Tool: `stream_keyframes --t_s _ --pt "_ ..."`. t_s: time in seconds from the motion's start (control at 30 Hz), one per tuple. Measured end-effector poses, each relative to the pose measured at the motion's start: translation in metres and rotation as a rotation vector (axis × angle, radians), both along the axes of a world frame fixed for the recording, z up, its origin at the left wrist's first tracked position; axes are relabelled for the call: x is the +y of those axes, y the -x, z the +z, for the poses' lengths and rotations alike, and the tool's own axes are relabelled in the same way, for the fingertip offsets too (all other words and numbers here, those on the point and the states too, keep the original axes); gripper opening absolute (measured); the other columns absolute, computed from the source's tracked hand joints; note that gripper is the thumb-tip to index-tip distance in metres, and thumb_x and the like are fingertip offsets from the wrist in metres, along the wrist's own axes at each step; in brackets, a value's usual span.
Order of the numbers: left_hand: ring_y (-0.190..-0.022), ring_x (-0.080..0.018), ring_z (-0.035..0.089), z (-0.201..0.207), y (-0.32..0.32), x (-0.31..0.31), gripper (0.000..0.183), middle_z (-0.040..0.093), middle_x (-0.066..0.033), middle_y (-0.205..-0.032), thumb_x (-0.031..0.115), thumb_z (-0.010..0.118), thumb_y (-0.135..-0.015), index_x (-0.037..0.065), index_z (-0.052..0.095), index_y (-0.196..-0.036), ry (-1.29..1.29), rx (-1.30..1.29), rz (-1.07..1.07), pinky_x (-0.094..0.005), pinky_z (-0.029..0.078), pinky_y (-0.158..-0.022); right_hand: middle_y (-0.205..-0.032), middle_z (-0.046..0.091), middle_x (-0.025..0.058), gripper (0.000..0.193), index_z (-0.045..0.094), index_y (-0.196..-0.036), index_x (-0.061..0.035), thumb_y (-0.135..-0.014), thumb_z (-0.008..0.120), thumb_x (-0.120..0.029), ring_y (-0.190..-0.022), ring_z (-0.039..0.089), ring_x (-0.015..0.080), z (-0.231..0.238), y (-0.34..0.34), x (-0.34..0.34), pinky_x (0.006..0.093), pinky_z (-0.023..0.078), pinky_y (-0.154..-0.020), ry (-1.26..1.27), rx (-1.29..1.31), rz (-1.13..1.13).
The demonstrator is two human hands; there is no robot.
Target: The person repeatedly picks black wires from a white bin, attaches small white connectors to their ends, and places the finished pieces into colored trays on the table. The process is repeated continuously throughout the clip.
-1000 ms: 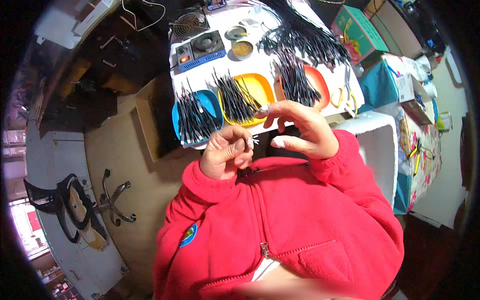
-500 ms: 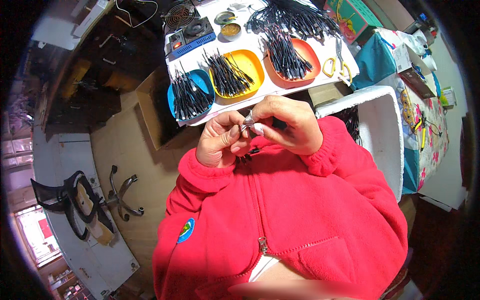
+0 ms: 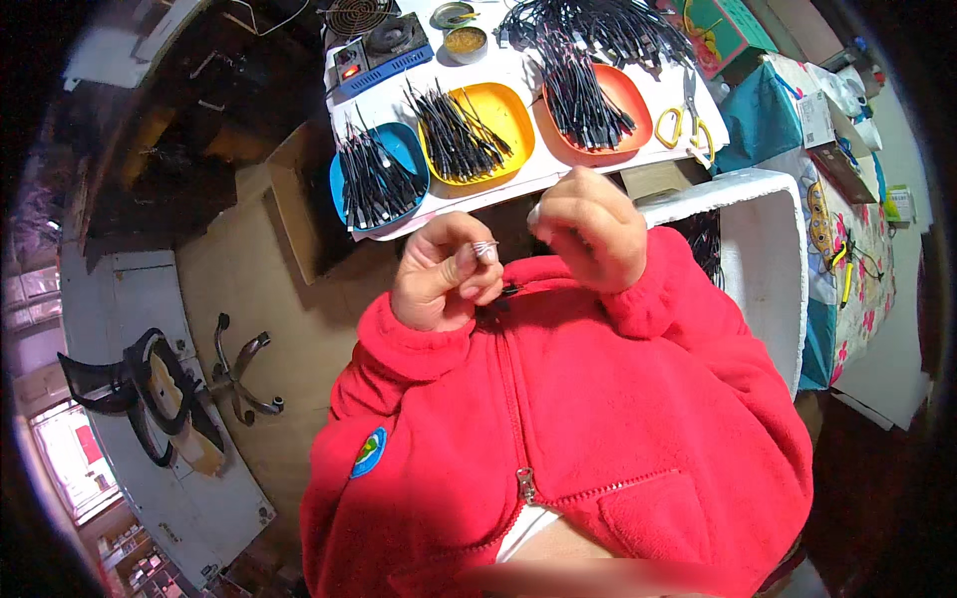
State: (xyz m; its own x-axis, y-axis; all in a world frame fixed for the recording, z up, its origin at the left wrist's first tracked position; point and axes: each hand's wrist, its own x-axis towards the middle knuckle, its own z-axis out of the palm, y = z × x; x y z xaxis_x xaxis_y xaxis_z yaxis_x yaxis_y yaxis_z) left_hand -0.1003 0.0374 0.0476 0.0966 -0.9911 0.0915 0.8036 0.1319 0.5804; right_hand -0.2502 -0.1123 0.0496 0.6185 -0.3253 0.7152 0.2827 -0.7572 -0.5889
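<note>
Close in front of my chest, my left hand is closed in a pinch on several thin wire ends. They stick out past the thumb and fingertip, and dark cable parts show just below that hand. My right hand is apart from it, to the right and slightly higher, with its fingers curled in. Something whitish covers a fingertip there; whatever the curled fingers may hold is hidden. Beyond the hands, bundles of black cables lie in a blue tray, a yellow tray and an orange tray.
The white table holds a blue-framed hot plate, a small bowl, yellow-handled scissors and a large cable pile. A white foam box stands right. An open cardboard box is left, near a chair base.
My right hand has let go of the wire ends and moved up and right, away from my left hand. The left hand stays nearly in place, still pinching the wires.
</note>
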Motion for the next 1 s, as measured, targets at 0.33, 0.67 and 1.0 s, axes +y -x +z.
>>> stream_keyframes --t_s 0.33,0.67,1.0 --pt "-0.057 -0.0095 0.047 -0.002 -0.002 -0.006 0.014 0.061 -0.0079 -0.082 0.012 0.06 -0.091 -0.002 0.06 -0.094 0.011 -0.046 -0.074 -0.0215 0.038 -0.052 -0.096 0.064 0.0138 0.033 0.065 -0.102 -0.0004 -0.072 0.075 -0.009 -0.085 0.064 0.0281 0.015 0.004 -0.001 0.0354 0.052 -0.075 -0.029 0.025 0.147" --pt "-0.058 -0.0089 0.046 -0.002 0.0 -0.009 0.014 0.062 -0.009 -0.086 0.01 0.062 -0.089 -0.002 0.063 -0.096 -0.122 0.081 -0.192 -0.022 0.039 -0.053 -0.084 0.059 0.0098 0.022 0.06 -0.09 -0.0003 -0.072 0.071 0.0 -0.071 0.058 0.0235 0.024 -0.009 -0.005 0.0325 0.048 -0.063 0.1 -0.083 0.272" --pt "-0.061 -0.0123 0.056 0.018 -0.014 -0.015 0.011 0.061 -0.0061 -0.073 -0.007 0.061 -0.083 -0.001 0.065 -0.092 0.096 -1.221 0.139 -0.0238 0.045 -0.056 -0.09 0.062 0.0029 0.017 0.06 -0.096 -0.0005 -0.091 0.062 -0.017 -0.079 0.055 0.008 0.001 0.01 0.008 0.0216 0.044 -0.071 -1.552 0.408 0.713"
